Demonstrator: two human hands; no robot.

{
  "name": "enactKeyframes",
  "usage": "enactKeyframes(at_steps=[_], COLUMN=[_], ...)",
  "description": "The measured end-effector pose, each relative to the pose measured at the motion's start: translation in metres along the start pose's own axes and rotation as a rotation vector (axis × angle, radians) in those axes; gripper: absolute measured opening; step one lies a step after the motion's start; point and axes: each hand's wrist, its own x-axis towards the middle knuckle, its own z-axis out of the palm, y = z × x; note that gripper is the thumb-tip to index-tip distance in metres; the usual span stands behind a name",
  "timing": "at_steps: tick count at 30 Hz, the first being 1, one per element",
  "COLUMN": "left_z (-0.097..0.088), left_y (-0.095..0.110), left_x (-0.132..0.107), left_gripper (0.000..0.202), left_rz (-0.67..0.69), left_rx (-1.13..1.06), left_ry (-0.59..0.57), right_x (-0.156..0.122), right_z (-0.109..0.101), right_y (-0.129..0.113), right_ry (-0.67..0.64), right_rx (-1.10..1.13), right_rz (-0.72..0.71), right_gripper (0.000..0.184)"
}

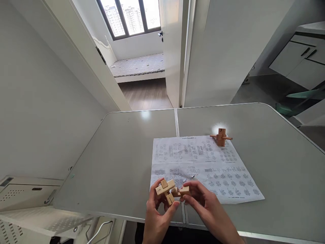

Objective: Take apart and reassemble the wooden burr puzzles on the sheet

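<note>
Lower centre of the frame: the left fingers (151,196) grasp a block cluster (165,187); the right fingers (197,184) pinch a wooden block (185,191) at its right edge — uneven squeezing or a skewed push could spring pieces loose, dropping them onto the worktop (114,162).

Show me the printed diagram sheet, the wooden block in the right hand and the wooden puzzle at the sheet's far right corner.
Printed diagram sheet (200,165), head view: paper near its middle.
Wooden block (185,190), head view: its light front face.
Wooden puzzle (220,138), head view: its central body.
</note>
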Motion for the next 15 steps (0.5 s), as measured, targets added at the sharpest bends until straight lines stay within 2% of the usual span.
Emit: enactKeyframes(at_steps=[6,15], left_z=[-0.004,-0.006], left_y=[-0.005,-0.009], left_x=[-0.001,-0.001], left_gripper=[0.068,0.063], left_rz=[0.090,0.283], left_rx=[0.138,0.337], left_ry=[-0.062,-0.117], right_x=[-0.006,-0.013], right_z=[-0.002,-0.005], right_y=[-0.001,0.006], right_ry=[0.074,0.100], right_rx=[-0.221,-0.356], right_rz=[-0.215,-0.365], right_gripper=[0.017,0.016])
